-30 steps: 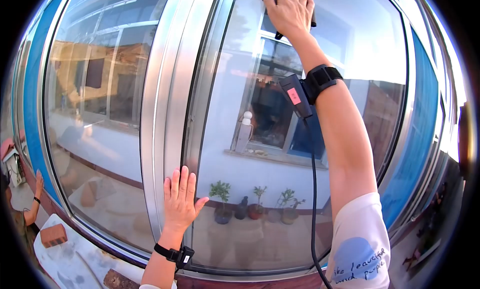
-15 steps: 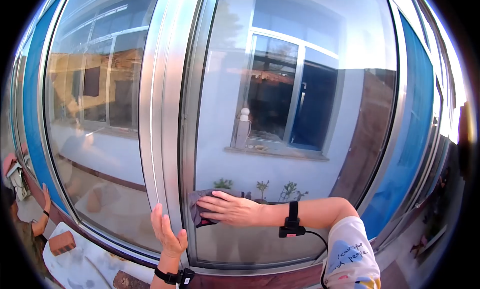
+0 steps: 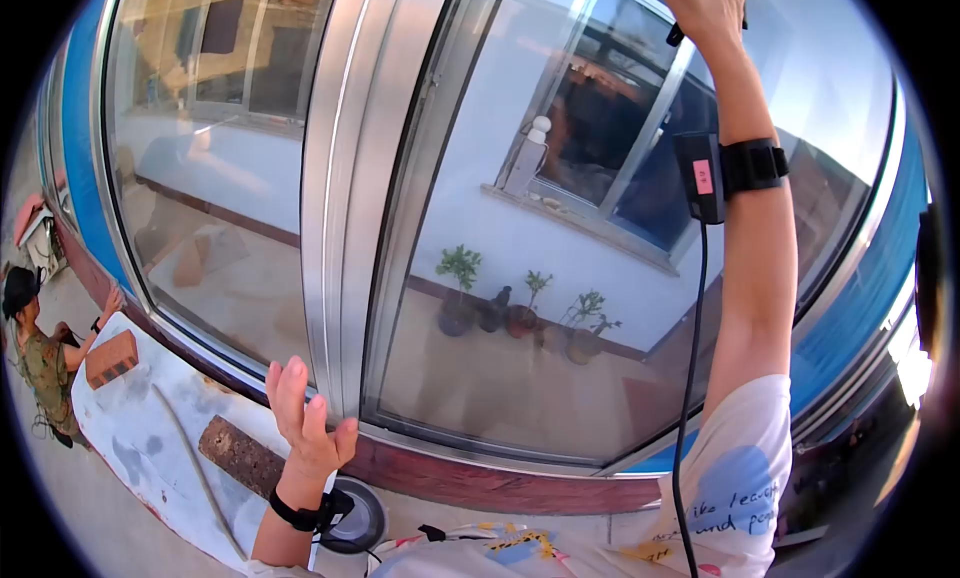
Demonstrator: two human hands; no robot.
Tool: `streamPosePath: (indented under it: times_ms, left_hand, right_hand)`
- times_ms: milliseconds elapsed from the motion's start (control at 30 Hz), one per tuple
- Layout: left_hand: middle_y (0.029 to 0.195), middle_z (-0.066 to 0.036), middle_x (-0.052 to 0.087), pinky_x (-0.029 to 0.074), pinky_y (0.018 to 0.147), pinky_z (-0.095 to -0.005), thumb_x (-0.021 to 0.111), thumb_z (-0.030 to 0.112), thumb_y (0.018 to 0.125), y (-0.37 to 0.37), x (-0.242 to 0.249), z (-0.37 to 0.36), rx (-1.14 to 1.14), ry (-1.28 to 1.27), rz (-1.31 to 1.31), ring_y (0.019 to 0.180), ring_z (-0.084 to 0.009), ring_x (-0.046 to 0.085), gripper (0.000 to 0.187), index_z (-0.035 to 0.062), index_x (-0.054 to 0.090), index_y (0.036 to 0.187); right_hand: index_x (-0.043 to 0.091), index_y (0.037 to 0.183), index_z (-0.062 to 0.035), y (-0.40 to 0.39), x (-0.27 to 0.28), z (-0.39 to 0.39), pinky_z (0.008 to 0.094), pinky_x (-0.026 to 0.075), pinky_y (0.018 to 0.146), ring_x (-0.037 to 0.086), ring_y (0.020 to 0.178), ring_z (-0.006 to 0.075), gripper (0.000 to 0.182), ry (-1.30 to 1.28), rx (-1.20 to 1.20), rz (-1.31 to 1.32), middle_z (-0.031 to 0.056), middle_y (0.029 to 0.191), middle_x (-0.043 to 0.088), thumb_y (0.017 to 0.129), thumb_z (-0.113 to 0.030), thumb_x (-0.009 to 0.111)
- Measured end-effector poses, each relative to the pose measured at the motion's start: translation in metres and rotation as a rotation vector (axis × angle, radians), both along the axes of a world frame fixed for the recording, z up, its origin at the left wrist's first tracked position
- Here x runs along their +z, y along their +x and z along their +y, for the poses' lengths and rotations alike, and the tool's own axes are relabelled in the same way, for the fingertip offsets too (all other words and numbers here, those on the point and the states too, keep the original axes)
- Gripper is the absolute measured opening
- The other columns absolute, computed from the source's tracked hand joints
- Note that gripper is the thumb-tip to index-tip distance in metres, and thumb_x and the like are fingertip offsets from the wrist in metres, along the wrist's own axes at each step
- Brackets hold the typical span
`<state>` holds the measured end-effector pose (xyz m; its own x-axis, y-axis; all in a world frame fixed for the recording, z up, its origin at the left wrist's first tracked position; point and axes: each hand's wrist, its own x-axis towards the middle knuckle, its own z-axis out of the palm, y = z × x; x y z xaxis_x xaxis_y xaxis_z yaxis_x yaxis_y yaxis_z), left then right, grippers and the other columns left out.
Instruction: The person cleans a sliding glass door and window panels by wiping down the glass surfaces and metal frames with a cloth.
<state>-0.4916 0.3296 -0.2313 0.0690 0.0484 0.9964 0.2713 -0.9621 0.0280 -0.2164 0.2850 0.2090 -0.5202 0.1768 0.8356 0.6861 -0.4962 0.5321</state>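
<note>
My right hand (image 3: pixel 708 13) is raised high against the large window pane (image 3: pixel 450 368), its fingertips cut off by the top of the view. Dark edges of a cloth (image 3: pixel 676 35) stick out beside it, the rest hidden behind the hand. A wristband with a small black box and a cable sits on that forearm. Low on the left, my left hand (image 3: pixel 308 418) is held up, open and holding nothing, fingers apart, in front of the foot of the metal window frame (image 3: pixel 335 228).
Left below stands a white-topped table (image 3: pixel 140 438) bearing a red brick (image 3: pixel 112 359), a dark brown block (image 3: pixel 240 456) and a thin hose (image 3: pixel 190 448). A round basin (image 3: pixel 362 518) is beside my left wrist. Another person (image 3: pixel 45 363) works at far left. Potted plants (image 3: pixel 520 318) show behind the glass.
My right hand has swept from the pane's lower left up to the top right with the cloth. My left hand has come off the frame's edge, down and left. The view has tilted.
</note>
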Motion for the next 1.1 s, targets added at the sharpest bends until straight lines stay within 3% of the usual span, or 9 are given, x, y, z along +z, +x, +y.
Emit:
streamPosePath:
  times_ms: [67,167,300,400,567,667,867,1000,1100]
  left_hand:
    - [0.137,-0.019,0.043,0.035,0.102,-0.0585,0.055,0.026,0.092,0.022,0.018,-0.013,-0.156,0.088,0.024,0.123,-0.0431,0.047,0.044,0.0145,0.044,0.133]
    - [0.137,-0.015,0.047,0.041,0.099,-0.0542,0.064,0.019,0.086,0.066,0.063,-0.032,-0.43,0.21,-0.019,0.123,-0.042,0.048,0.039,0.0138,0.056,0.123]
    - [0.139,-0.022,0.043,0.038,0.102,-0.0561,0.055,0.022,0.092,0.122,0.089,-0.045,-0.501,0.214,0.155,0.129,-0.0456,0.04,0.043,0.0051,0.048,0.131]
    - [0.142,-0.018,0.042,0.036,0.103,-0.0486,0.056,0.035,0.091,0.166,0.051,-0.037,-0.495,-0.067,0.253,0.131,-0.0389,0.04,0.056,-0.0008,0.046,0.134]
    - [0.145,-0.019,0.038,0.028,0.105,-0.0562,0.047,0.05,0.093,0.188,-0.033,-0.046,-0.436,-0.08,0.409,0.134,-0.0426,0.033,0.065,0.0015,0.042,0.138]
    - [0.146,-0.016,0.038,0.023,0.106,-0.0586,0.049,0.054,0.091,0.207,-0.008,-0.044,-0.189,0.019,0.434,0.136,-0.0413,0.031,0.069,0.004,0.043,0.138]
    - [0.15,-0.013,0.034,0.018,0.11,-0.0543,0.05,0.05,0.091,0.237,0.232,-0.046,0.127,0.387,0.22,0.14,-0.0348,0.027,0.067,0.0063,0.039,0.141]
    - [0.152,-0.004,0.031,0.019,0.113,-0.0483,0.041,0.052,0.096,0.275,0.423,-0.037,0.272,0.616,-0.066,0.141,-0.0238,0.026,0.063,0.0163,0.032,0.147]
    - [0.152,-0.004,0.032,0.021,0.112,-0.0515,0.032,0.06,0.095,0.306,0.514,-0.024,0.324,0.578,-0.255,0.141,-0.0262,0.027,0.067,0.017,0.034,0.146]
  right_hand:
    - [0.045,0.138,-0.0224,0.006,-0.073,-0.003,0.0498,0.02,0.111,0.028,0.138,0.0336,0.048,-0.163,0.066,-0.103,0.0153,0.146,0.038,0.093,-0.038,0.053]
    - [0.045,0.136,-0.0222,-0.016,-0.191,-0.029,0.051,0.019,0.111,0.027,0.138,0.0312,0.062,-0.474,0.034,0.145,0.0146,0.146,0.035,0.08,-0.034,0.068]
    - [0.047,0.137,-0.026,-0.008,-0.314,-0.061,0.0488,0.017,0.112,0.03,0.137,0.0249,0.053,-0.551,-0.029,0.369,0.009,0.143,0.041,0.085,-0.038,0.056]
    - [0.049,0.132,-0.0094,0.001,-0.38,-0.086,0.05,0.021,0.111,0.031,0.137,0.0266,0.057,-0.62,-0.01,0.463,0.0101,0.142,0.042,0.079,-0.028,0.06]
    - [0.057,0.121,-0.0065,0.007,-0.405,-0.148,0.0476,0.027,0.111,0.031,0.137,0.0306,0.047,-0.89,0.238,0.699,0.0135,0.143,0.04,0.076,-0.014,0.067]
    - [0.064,0.109,-0.0044,0.014,-0.416,-0.203,0.0472,0.036,0.106,0.035,0.136,0.0317,0.03,-0.852,0.507,0.897,0.0148,0.141,0.041,0.079,-0.007,0.066]
    - [0.069,0.102,-0.0089,0.09,-0.524,-0.339,0.0363,0.052,0.086,0.063,0.103,0.0284,0.02,-0.908,0.296,1.222,0.009,0.117,0.064,0.085,-0.017,0.062]
    - [0.069,0.106,-0.0186,0.128,-0.608,-0.43,0.0373,0.054,0.077,0.066,0.091,0.0276,0.027,-0.978,0.023,1.58,0.0062,0.103,0.069,0.088,-0.036,0.058]
    - [0.068,0.107,-0.02,0.132,-0.663,-0.471,0.0403,0.053,0.079,0.066,0.092,0.0297,0.031,-0.87,0.037,1.656,0.0072,0.103,0.069,0.087,-0.041,0.057]
